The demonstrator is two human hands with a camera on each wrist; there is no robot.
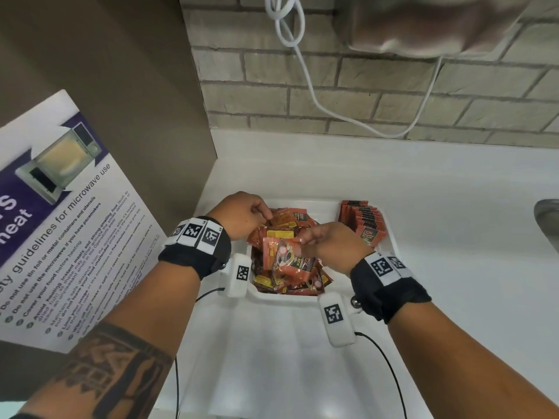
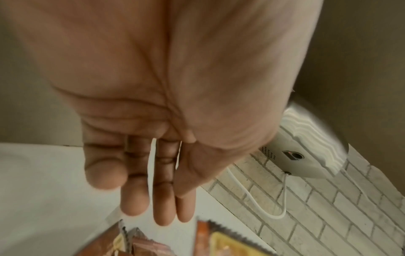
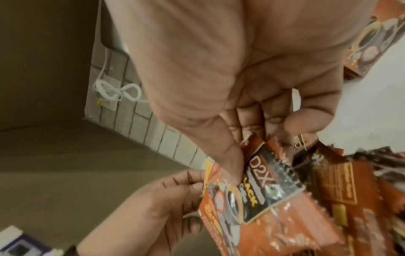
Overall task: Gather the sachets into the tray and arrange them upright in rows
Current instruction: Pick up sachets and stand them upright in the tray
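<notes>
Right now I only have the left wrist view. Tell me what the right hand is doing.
Observer: The right hand pinches a sachet printed D2X near its top edge.
Operator: Report where the tidy ones are.
Observer: A row of upright sachets stands at the right end of the tray.
Operator: Describe the rest.
Observer: A loose heap of sachets fills the tray to the left of that row, lying at all angles.
</notes>
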